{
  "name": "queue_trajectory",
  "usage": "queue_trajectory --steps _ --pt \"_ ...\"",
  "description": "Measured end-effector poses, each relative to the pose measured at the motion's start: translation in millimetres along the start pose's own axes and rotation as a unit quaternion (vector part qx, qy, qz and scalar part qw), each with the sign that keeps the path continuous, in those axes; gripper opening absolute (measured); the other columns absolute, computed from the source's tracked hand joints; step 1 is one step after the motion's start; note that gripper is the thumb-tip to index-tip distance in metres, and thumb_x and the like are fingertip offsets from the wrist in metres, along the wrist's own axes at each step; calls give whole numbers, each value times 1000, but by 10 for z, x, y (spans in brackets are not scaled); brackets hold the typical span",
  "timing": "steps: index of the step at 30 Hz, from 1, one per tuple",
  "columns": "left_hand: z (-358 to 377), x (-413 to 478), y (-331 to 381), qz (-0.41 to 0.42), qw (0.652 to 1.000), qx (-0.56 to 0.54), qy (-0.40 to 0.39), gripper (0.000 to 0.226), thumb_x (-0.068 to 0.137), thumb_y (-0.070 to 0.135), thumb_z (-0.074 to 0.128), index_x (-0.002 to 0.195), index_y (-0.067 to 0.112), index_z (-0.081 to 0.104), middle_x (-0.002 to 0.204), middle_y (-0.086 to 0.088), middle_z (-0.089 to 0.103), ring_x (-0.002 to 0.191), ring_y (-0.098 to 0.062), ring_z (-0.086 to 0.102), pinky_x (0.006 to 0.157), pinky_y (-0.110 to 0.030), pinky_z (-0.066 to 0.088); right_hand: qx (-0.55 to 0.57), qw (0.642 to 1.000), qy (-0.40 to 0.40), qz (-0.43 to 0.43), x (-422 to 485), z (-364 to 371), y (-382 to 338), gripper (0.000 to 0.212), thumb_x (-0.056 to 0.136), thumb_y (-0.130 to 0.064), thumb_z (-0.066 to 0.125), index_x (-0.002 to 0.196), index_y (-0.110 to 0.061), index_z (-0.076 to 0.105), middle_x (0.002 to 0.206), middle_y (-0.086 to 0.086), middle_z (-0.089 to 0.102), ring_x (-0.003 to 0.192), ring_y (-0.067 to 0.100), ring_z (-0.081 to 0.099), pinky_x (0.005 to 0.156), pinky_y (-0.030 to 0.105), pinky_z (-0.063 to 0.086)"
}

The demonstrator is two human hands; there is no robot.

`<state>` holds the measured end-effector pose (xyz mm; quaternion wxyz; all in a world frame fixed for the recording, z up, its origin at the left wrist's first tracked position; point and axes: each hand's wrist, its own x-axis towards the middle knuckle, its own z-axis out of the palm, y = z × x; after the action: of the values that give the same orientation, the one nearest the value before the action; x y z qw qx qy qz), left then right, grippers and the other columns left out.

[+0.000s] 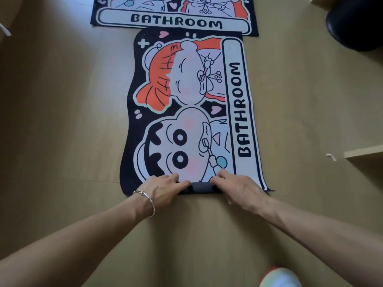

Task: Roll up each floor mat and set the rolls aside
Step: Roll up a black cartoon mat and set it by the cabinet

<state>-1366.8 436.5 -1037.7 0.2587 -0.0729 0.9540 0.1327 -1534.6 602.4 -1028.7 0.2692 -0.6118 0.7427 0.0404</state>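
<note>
Gripping the mat's (187, 112) rolled near edge are left hand (163, 188) and right hand (238, 188) fingers (222, 177).

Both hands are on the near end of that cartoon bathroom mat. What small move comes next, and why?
Probably roll the turned-up dark edge forward. The left hand and right hand grip it at the near end of the black cartoon BATHROOM floor mat, and almost all of it lies flat on the wooden floor.

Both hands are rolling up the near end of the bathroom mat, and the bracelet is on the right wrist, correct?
No, the head view shows the bracelet on the left wrist. The left hand and right hand are rolling up the near end of the bathroom mat.
</note>
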Motion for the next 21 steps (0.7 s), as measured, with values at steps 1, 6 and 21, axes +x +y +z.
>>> queue_trajectory --steps 1,6,21 --pt "-4 -6 18 -3 1000 4 -3 38 98 17 33 133 30 28 109 -4 43 93 -23 50 63 -34 41 -14 1000 4 -19 16 -1 17 38 81 -1 55 115 -17 50 107 2 48 62 24 45 56 31 35" --pt "121 -40 11 33 995 73 56 29 86 39 58 111 25 56 92 -2 53 74 -19 52 45 -28 35 -38 992 34 -113 47 35 105 26 74 -32 78 87 -16 63 87 1 60 62 20 56 49 26 41" --pt "-40 87 30 -119 987 -105 41 26 100 35 38 123 30 49 108 8 64 95 -17 59 76 -29 48 86 996 -7 -4 132 -6 170 27 99 -32 44 121 -22 57 115 0 64 102 22 60 88 35 47"
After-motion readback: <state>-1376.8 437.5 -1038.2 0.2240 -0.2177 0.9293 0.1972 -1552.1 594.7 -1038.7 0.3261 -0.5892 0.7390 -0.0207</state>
